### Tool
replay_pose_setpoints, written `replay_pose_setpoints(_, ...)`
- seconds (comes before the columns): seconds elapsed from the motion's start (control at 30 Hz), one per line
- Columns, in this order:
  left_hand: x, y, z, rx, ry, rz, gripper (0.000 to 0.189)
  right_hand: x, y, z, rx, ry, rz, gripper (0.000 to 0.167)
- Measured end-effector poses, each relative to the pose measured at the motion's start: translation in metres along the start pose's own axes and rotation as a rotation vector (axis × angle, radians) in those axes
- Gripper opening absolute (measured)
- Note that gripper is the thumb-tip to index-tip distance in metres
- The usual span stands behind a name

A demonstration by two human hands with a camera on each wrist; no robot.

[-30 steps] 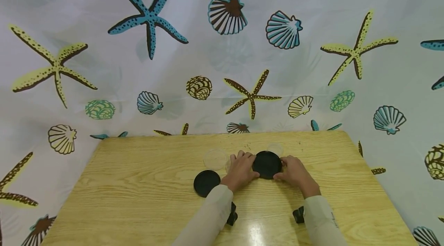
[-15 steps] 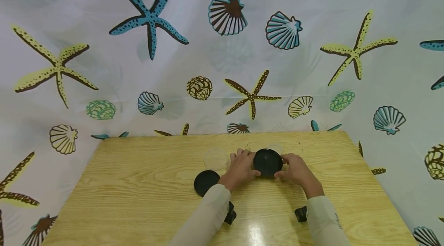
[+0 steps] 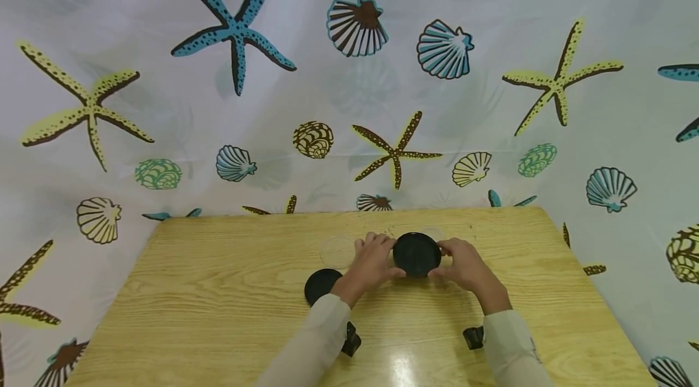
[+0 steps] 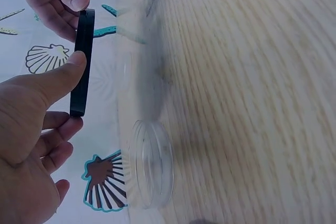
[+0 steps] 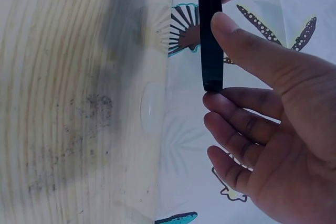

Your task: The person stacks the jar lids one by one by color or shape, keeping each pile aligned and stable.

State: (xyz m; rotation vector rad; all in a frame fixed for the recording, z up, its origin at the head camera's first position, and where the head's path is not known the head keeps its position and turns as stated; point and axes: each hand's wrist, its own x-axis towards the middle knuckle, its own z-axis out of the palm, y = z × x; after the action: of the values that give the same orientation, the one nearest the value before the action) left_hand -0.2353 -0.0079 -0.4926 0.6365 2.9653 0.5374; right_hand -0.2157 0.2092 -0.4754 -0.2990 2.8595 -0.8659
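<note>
Both hands hold a black round shallow dish (image 3: pixel 417 255) by its rim, raised off the table. My left hand (image 3: pixel 372 261) pinches its left side, with the thumb on the near edge and fingers farther back. On the opposite side, my right hand (image 3: pixel 462 264) grips the rim the same way. Seen edge-on in the left wrist view, the dish (image 4: pixel 83 72) lies roughly parallel to the tabletop. A second black round dish (image 3: pixel 319 284) rests on the table, partly covered by the left forearm.
A clear round dish (image 3: pixel 334 252) sits on the wooden table (image 3: pixel 218 302) behind the left hand. Another clear round piece (image 3: pixel 434 233) lies beyond the held dish. A cloth (image 3: pixel 306 90) printed with shells and starfish hangs behind the table and along its sides.
The held black dish has come up from the table, tilted briefly, and shifted slightly left. Both hands moved with it, the left forearm now covering more of the second black dish.
</note>
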Motion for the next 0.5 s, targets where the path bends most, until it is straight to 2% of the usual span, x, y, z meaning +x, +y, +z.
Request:
replay_pose_setpoints(0.3, -0.008, -0.008, -0.007, -0.113, 0.029, -0.005, 0.066, -0.002, -0.011, 0.000, -0.004, -0.006, -0.028, 0.067)
replay_pose_setpoints(0.5, -0.016, -0.015, -0.013, -0.129, 0.035, -0.011, 0.065, -0.003, -0.020, 0.003, 0.006, -0.003, -0.045, 0.063)
